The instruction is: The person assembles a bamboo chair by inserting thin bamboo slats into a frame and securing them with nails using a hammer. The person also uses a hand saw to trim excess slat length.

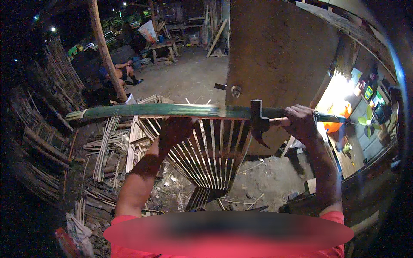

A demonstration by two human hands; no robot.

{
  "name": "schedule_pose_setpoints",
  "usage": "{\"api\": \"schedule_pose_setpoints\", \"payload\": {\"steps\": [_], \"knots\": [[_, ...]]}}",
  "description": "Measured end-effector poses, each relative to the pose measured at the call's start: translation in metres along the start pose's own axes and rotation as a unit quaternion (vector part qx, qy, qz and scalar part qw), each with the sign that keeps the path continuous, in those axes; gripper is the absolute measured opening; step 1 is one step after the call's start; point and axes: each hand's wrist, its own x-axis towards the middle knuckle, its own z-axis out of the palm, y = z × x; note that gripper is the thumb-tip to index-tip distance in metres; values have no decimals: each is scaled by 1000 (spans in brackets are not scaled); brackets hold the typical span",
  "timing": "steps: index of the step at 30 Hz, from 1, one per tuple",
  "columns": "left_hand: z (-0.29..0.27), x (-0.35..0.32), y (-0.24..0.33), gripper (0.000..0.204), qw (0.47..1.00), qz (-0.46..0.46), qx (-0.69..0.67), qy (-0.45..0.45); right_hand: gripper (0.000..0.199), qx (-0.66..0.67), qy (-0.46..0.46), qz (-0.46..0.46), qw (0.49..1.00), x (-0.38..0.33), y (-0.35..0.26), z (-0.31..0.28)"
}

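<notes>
A long green bamboo pole (142,111) runs crosswise in front of me, its left end cut to pale wood. My left hand (178,128) grips it from the near side, left of the middle; shadow and the pole hide most of its fingers. My right hand (300,120) is closed around the wooden handle of a claw hammer (258,118). The hammer's dark metal head stands against the pole, with its curved claw pointing down. Below the pole a fan-shaped rack of thin wooden slats (211,159) narrows toward me.
Split bamboo strips (105,150) lie heaped at the left. A large brown board (275,64) stands ahead on the right, near a bright lamp (337,92) and a green-bladed fan (368,122). Further back, a person (124,73) sits behind a wooden post (105,51), near a low bench (165,46).
</notes>
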Motion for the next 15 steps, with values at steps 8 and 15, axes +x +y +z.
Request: {"api": "schedule_pose_setpoints", "payload": {"steps": [8,15], "knots": [[2,2,-4,30,979,42,-113,-166,21,-39,-24,92,995,-24,19,-12],[-17,9,27,25,957,256,-83,104,20,-91,-13,154,984,-56,39,-15]]}}
